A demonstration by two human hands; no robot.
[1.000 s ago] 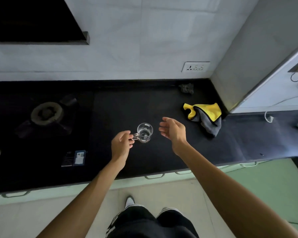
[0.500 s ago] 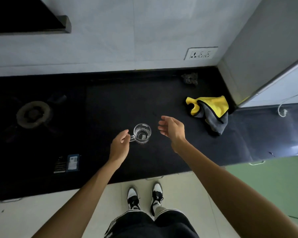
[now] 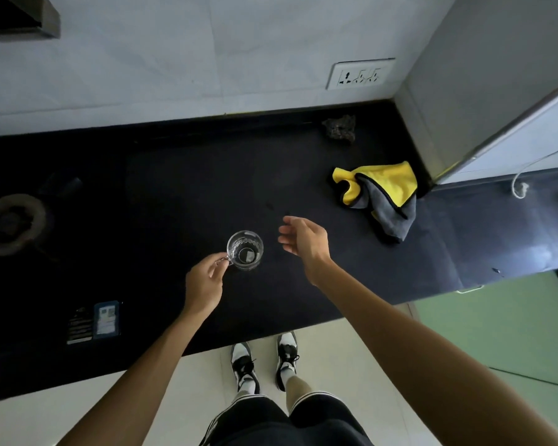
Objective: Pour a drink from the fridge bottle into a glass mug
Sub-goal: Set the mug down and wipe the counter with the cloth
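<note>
Glass mug [image 3: 245, 250] upright on black counter [image 3: 174, 188], toward front edge, between both hands. Mouth up, long axis vertical, handle pointing left and slightly toward person. Looks empty. Left hand [image 3: 205, 281] pinching handle with fingertips; right hand [image 3: 303, 243] loose, fingers spread, just beside mug, not touching. Likely rigid, fairly light, breakable; smooth wall slippery if wet. Best taken by handle, wall steadied while pouring. No bottle in view. Yellow-grey cloth [image 3: 384, 191] well apart, right.
</note>
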